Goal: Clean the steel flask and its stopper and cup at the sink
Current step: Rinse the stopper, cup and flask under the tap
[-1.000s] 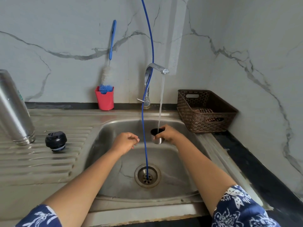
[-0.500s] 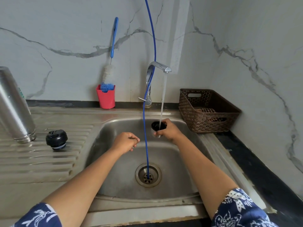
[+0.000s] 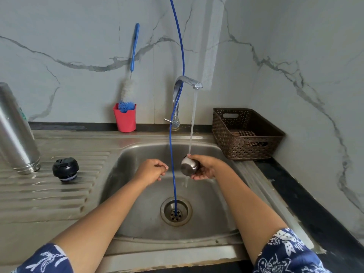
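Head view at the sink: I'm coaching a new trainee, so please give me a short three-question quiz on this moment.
1. True or false: the stopper stands on the drainboard, apart from the flask.
2. Which hand holds the cup under the running water? A) left B) right C) both
3. Fill in: the blue tube ends in the ____ of the sink.
Key: 1 true. 2 B: the right hand grips it, while the left hand is curled and holds nothing. 3 drain.
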The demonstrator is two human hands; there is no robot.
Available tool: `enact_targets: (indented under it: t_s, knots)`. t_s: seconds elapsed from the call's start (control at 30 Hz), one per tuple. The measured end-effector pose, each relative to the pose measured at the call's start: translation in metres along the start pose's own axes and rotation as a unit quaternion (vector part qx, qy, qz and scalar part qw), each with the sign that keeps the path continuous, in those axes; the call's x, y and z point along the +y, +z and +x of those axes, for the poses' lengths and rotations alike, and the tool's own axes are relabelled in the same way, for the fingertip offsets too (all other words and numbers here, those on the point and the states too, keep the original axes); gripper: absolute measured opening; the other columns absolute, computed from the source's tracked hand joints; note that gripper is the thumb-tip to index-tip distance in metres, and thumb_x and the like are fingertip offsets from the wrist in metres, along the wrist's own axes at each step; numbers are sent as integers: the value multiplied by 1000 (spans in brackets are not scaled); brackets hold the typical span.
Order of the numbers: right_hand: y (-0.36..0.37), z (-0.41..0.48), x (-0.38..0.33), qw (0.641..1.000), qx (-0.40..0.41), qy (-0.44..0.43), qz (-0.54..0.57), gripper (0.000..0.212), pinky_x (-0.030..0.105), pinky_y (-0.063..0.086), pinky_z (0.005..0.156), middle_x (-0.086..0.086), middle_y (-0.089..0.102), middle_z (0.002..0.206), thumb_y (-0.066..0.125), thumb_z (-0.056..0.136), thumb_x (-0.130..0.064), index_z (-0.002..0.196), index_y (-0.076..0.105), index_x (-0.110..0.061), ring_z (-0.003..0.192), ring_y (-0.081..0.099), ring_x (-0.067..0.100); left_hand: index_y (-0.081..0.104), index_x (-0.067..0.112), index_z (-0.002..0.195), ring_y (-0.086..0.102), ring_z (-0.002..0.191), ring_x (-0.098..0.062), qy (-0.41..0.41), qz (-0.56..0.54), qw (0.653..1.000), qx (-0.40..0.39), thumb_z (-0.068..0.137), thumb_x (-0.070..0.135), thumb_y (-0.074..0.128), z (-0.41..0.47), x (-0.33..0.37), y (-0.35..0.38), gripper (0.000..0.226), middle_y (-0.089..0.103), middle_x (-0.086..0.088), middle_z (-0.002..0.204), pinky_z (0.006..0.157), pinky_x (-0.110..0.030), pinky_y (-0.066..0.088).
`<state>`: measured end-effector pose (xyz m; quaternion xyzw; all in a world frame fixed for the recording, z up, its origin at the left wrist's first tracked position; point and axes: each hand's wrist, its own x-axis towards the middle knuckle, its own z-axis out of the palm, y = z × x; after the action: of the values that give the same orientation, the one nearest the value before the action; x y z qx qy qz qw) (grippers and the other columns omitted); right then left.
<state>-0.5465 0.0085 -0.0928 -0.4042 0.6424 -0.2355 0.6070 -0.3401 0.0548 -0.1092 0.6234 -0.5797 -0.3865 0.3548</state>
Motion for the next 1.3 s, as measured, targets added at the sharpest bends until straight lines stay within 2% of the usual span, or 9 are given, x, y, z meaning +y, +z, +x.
enact_targets:
  t_s: [0.2, 0.4, 0.53, 0.7, 0.9, 1.0, 1.1, 1.23, 1.3]
  knots:
    - [-6, 2, -6, 994, -4, 4, 105, 58, 24, 53, 42, 16, 68, 72, 56, 87, -56, 102, 59, 0, 46, 65, 20, 64, 15, 118, 61, 75, -12, 29, -106, 993, -47, 92, 13, 62, 11, 31, 24, 26, 66, -5, 98, 65, -22, 47]
    - [-3, 8, -15, 991, 12, -3, 130, 61, 24, 52, 39, 14, 66, 55, 47, 90, -60, 93, 57, -1, 40, 63, 20, 62, 6, 123, 56, 69, -13, -14, -158, 987, -33, 91, 11, 63, 42, 51, 42, 32, 66, -11, 93, 60, -20, 50]
    - [-3, 13, -21, 991, 13, -5, 135, 58, 25, 55, 44, 18, 66, 82, 43, 93, -57, 106, 55, -2, 59, 66, 24, 60, 0, 123, 50, 65, -15, -51, -216, 975, -24, 91, 2, 60, 51, 50, 46, 31, 62, -6, 78, 47, -14, 49]
    - [-6, 11, -25, 987, -1, -25, 160, 41, 32, 58, 47, 21, 62, 102, 58, 92, -39, 112, 52, -4, 76, 64, 30, 62, 1, 117, 60, 73, -19, -90, -268, 959, -17, 91, 12, 64, 54, 43, 45, 28, 64, -16, 104, 71, -27, 52]
    - [-5, 7, -27, 989, 4, -79, 127, 38, 35, 56, 71, 14, 61, 103, 68, 86, -28, 112, 57, -3, 93, 61, 26, 60, 6, 98, 64, 90, -25, -108, -296, 949, -25, 85, 19, 71, 56, 38, 40, 21, 65, -17, 106, 80, -33, 52]
    - [-6, 3, -30, 987, 15, -119, 110, 41, 31, 55, 73, 14, 63, 106, 73, 82, -18, 114, 59, 2, 98, 60, 25, 59, 8, 92, 63, 94, -25, -107, -295, 949, -34, 85, 17, 71, 54, 41, 37, 16, 65, -15, 103, 84, -34, 50]
    - [-7, -6, -32, 985, 9, -151, 86, 22, 32, 51, 90, 11, 65, 96, 71, 83, -10, 100, 60, -2, 100, 60, 25, 62, 8, 94, 66, 83, -21, -95, -292, 951, -44, 85, 14, 71, 52, 44, 34, 14, 67, -16, 104, 80, -32, 51]
    - [-9, -11, -28, 977, 14, -197, 79, 47, 35, 52, 89, 18, 62, 118, 71, 80, 0, 123, 53, 2, 108, 61, 30, 62, 6, 114, 65, 79, -16, -74, -279, 955, -66, 87, 7, 66, 44, 49, 31, 27, 69, -7, 90, 74, -27, 53]
    - [-8, -13, -26, 978, 16, -200, 64, 48, 35, 53, 89, 17, 63, 115, 72, 79, -2, 122, 53, 1, 106, 62, 30, 61, 6, 119, 65, 79, -16, -66, -268, 959, -65, 87, 8, 67, 40, 48, 29, 32, 68, -5, 86, 73, -26, 52]
